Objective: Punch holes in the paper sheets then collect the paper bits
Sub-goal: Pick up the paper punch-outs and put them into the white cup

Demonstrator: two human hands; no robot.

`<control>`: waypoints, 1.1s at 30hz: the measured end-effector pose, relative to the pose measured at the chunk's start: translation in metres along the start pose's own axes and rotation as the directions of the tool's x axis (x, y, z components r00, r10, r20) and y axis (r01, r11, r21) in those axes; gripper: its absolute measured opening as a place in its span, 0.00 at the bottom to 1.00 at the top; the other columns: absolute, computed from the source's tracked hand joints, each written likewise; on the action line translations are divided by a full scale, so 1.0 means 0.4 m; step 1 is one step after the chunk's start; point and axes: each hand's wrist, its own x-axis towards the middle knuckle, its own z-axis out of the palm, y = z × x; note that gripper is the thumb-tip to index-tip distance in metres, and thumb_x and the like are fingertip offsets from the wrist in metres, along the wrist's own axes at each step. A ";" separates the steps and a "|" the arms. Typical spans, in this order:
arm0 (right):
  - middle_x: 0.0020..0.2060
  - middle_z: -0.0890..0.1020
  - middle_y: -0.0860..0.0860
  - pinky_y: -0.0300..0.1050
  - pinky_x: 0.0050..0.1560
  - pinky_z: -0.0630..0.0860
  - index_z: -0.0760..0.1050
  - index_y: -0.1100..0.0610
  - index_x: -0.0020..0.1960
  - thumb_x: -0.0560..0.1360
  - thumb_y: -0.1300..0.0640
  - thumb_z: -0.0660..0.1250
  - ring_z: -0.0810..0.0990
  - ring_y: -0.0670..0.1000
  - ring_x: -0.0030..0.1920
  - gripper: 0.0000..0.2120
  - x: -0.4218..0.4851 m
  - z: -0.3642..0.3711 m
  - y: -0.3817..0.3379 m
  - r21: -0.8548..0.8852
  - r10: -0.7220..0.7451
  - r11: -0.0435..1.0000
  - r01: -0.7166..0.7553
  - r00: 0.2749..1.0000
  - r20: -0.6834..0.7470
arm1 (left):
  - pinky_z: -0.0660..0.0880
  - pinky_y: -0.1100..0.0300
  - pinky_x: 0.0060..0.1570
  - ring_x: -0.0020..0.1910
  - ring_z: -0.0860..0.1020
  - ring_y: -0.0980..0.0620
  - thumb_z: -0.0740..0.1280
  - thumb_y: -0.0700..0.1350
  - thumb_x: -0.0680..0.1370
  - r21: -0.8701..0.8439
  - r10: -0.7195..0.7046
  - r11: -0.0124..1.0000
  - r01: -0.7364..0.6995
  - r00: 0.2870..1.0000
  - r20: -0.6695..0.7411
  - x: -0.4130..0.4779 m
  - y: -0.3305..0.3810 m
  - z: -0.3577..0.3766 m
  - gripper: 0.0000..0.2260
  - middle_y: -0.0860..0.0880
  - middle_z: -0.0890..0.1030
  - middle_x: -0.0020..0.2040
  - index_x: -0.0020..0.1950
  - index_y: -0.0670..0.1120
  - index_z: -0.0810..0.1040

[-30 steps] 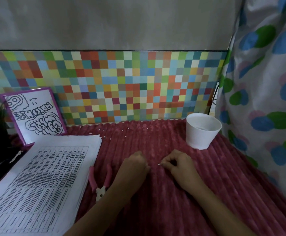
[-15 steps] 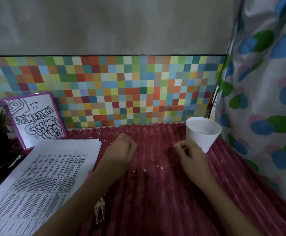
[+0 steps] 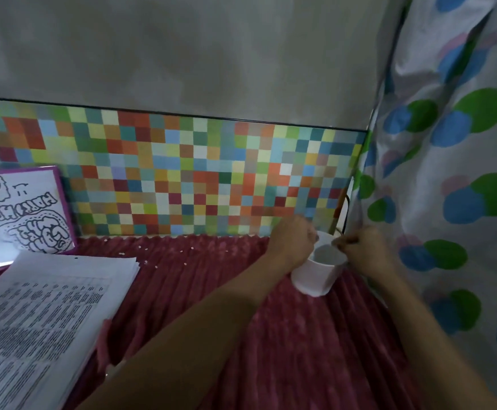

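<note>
Nearest, at the left, a stack of printed sheets [image 3: 43, 318] lies on the red-covered table [image 3: 271, 356]. Farther right, both hands meet at the tilted white cup [image 3: 312, 276]: the left hand [image 3: 293, 241] is curled over its rim and the right hand [image 3: 362, 250] pinches at the rim's far side, though whether either holds bits cannot be told. Beyond, white bits [image 3: 146, 261] dot the cloth before the mosaic wall [image 3: 182, 179].

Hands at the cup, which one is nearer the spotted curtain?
The right hand, fingers bunched at the right rim of the white cup, beside the curtain; the left hand is at the left rim, toward the paper stack.
</note>
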 end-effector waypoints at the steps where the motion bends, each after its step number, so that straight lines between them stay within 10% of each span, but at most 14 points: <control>1: 0.42 0.84 0.57 0.35 0.35 0.71 0.83 0.66 0.47 0.73 0.68 0.69 0.77 0.46 0.37 0.05 0.002 0.000 0.004 0.040 0.006 0.999 -0.006 1.000 0.002 | 0.77 0.53 0.41 0.41 0.80 0.47 0.69 0.41 0.73 -0.009 -0.009 1.000 0.008 1.000 -0.028 -0.004 -0.001 0.003 0.08 0.44 0.83 0.40 0.35 0.39 0.82; 16: 0.39 0.83 0.55 0.33 0.29 0.67 0.83 0.61 0.41 0.68 0.66 0.75 0.76 0.45 0.32 0.02 0.007 0.028 -0.022 -0.046 0.037 0.998 -0.038 0.999 -0.016 | 0.78 0.52 0.52 0.50 0.81 0.48 0.64 0.36 0.77 -0.078 0.054 0.996 -0.041 0.984 0.172 -0.042 -0.026 -0.064 0.13 0.44 0.84 0.51 0.61 0.42 0.77; 21: 0.50 0.75 0.55 0.39 0.47 0.67 0.84 0.58 0.47 0.69 0.62 0.74 0.74 0.49 0.45 0.07 -0.092 0.062 -0.093 -0.138 -0.313 0.948 0.286 0.915 -0.253 | 0.74 0.63 0.45 0.45 0.79 0.55 0.67 0.42 0.77 -0.027 0.063 0.998 -0.063 0.998 -0.020 -0.143 -0.049 -0.210 0.04 0.50 0.83 0.47 0.50 0.46 0.81; 28: 0.32 0.82 0.44 0.33 0.39 0.74 0.83 0.49 0.35 0.66 0.64 0.76 0.79 0.39 0.33 0.10 -0.245 0.230 -0.142 0.134 -0.237 0.971 0.199 0.874 0.424 | 0.75 0.59 0.48 0.46 0.81 0.48 0.58 0.46 0.72 0.154 -0.304 0.945 0.290 0.949 0.080 -0.419 -0.184 -0.313 0.14 0.47 0.84 0.46 0.46 0.45 0.83; 33: 0.35 0.80 0.44 0.27 0.38 0.71 0.85 0.56 0.39 0.64 0.62 0.78 0.78 0.34 0.37 0.05 -0.291 0.300 -0.100 0.080 -0.116 0.992 0.093 0.924 0.364 | 0.69 0.62 0.51 0.52 0.78 0.53 0.69 0.48 0.74 0.298 -0.374 0.892 0.341 0.925 0.062 -0.488 -0.209 -0.266 0.08 0.52 0.81 0.52 0.52 0.48 0.82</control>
